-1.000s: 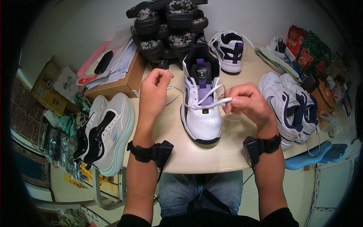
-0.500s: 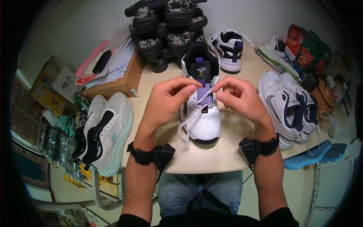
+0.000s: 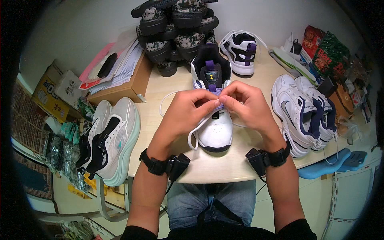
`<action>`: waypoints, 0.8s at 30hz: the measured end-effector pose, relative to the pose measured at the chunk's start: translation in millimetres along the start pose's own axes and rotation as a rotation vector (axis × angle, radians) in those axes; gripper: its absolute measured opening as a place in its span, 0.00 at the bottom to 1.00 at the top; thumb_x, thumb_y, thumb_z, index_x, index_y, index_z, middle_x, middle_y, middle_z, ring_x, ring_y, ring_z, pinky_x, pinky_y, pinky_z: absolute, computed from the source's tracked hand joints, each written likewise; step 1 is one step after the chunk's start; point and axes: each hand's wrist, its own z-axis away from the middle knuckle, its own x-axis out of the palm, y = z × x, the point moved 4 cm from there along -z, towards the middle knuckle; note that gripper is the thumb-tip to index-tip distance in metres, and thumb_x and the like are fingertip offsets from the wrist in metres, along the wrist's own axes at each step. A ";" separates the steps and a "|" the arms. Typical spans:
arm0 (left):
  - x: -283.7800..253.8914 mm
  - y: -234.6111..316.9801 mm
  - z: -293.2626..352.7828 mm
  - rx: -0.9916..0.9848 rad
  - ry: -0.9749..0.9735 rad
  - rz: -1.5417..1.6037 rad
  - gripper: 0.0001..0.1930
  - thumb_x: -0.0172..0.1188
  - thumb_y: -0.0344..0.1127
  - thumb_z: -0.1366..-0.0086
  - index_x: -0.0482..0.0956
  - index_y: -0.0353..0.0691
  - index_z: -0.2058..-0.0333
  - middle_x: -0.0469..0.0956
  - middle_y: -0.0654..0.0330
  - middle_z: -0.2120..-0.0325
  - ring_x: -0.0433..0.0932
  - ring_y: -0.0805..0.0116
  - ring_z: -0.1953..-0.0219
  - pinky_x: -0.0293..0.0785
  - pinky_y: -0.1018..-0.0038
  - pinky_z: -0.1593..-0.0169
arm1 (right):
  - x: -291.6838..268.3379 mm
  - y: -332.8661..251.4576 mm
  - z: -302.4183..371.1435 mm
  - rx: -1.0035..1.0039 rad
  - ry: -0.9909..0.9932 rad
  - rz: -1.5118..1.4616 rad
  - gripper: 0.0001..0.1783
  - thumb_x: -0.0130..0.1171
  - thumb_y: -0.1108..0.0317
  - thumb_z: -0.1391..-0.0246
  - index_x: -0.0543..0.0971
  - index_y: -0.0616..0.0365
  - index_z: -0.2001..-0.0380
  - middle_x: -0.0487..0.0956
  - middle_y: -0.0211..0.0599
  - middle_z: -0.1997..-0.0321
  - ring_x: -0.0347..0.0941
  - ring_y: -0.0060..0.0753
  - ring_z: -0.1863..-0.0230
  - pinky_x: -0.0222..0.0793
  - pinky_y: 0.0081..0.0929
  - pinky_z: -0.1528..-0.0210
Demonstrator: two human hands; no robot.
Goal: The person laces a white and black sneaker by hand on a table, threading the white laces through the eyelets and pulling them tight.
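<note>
A white sneaker (image 3: 216, 134) with a black collar and purple tongue stands on the table in front of me, toe toward me. My left hand (image 3: 191, 109) and my right hand (image 3: 247, 105) meet over its lacing, thumbs and index fingers pinched together with the tips touching or nearly so. Between them they grip the white shoelace (image 3: 193, 135), though the exact spot is hidden by the fingers. One slack part of it droops beside the toe; another curves out left of my left hand. Each wrist carries a black strap with a small box.
A similar sneaker (image 3: 243, 56) stands behind, its laces loose. To the right is a pair of white and navy sneakers (image 3: 298, 116); to the left, grey and black running shoes (image 3: 120, 140). Camouflage shoes (image 3: 176, 36) are piled at the back, beside a cardboard box (image 3: 124, 86) under papers.
Both hands have come together over the lacing, where a gap stood between them. A lace loop now shows left of my left hand. The sneaker has barely shifted.
</note>
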 end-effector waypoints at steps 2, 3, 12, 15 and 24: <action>-2.9 -3.2 -0.9 -0.016 0.007 0.011 0.08 0.61 0.32 0.38 0.81 0.31 0.65 0.79 0.61 0.76 0.73 0.78 0.74 0.70 0.79 0.68 | -0.4 2.5 -0.7 0.020 0.011 0.026 0.06 0.61 0.71 0.46 0.79 0.63 0.67 0.78 0.28 0.74 0.68 0.13 0.74 0.65 0.16 0.71; -7.2 -6.0 -1.2 -0.031 0.024 0.009 0.08 0.61 0.31 0.39 0.80 0.31 0.66 0.78 0.62 0.76 0.72 0.79 0.74 0.70 0.79 0.69 | 0.2 3.6 -1.3 0.025 0.004 0.061 0.07 0.61 0.70 0.45 0.79 0.64 0.67 0.77 0.28 0.75 0.68 0.13 0.74 0.64 0.17 0.71; -29.0 -24.3 0.7 -0.162 -0.003 -0.290 0.08 0.60 0.31 0.39 0.78 0.30 0.69 0.77 0.64 0.77 0.70 0.79 0.74 0.69 0.79 0.68 | 9.3 5.2 -2.1 0.012 -0.011 0.244 0.11 0.56 0.68 0.44 0.80 0.65 0.64 0.79 0.39 0.70 0.72 0.27 0.73 0.67 0.25 0.68; -25.2 -24.6 -1.5 -0.161 -0.009 -0.339 0.08 0.60 0.32 0.39 0.78 0.30 0.69 0.77 0.63 0.78 0.71 0.78 0.74 0.69 0.78 0.69 | 12.3 8.6 -2.7 -0.134 -0.031 0.357 0.11 0.55 0.70 0.46 0.80 0.66 0.63 0.80 0.45 0.63 0.75 0.38 0.66 0.70 0.30 0.61; -22.0 -21.6 -2.4 -0.058 0.003 -0.384 0.09 0.61 0.32 0.42 0.77 0.29 0.71 0.77 0.55 0.80 0.73 0.72 0.77 0.71 0.74 0.70 | 21.1 12.0 -5.8 -0.176 -0.026 0.545 0.11 0.53 0.73 0.47 0.80 0.63 0.62 0.78 0.42 0.57 0.74 0.47 0.56 0.69 0.37 0.52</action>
